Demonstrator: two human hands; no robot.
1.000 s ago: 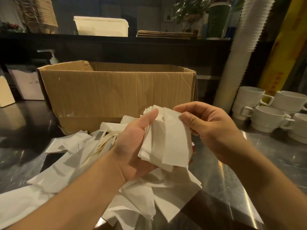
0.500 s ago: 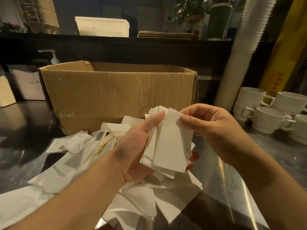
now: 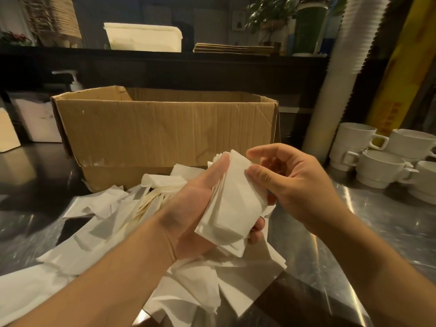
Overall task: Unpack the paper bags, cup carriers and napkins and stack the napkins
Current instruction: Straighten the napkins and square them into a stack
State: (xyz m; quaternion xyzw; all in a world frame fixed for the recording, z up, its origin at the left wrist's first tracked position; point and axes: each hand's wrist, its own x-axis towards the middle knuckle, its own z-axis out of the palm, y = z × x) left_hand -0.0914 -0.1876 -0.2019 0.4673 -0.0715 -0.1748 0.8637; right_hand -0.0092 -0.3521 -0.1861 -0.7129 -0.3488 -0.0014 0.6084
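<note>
My left hand (image 3: 191,208) grips a small stack of white folded napkins (image 3: 232,204), thumb along its left edge and fingertips showing below it. My right hand (image 3: 290,182) is at the stack's upper right, thumb pressing the top napkin, the other fingers curled above it. Under both hands a loose heap of white napkins (image 3: 99,223) spreads over the steel counter. An open brown cardboard box (image 3: 165,131) stands right behind the heap; its inside is hidden.
White ceramic cups (image 3: 377,166) stand stacked at the right. A tall sleeve of white disposable cups (image 3: 337,79) leans beside the box. On the dark back shelf sit a white tub (image 3: 144,40) and flat brown paper items (image 3: 233,48). Bare steel counter (image 3: 382,223) lies at right.
The napkin stack in my left hand has been squared up and sits tighter. My right hand has slid from the stack's top edge to its right side, index finger lifted off.
</note>
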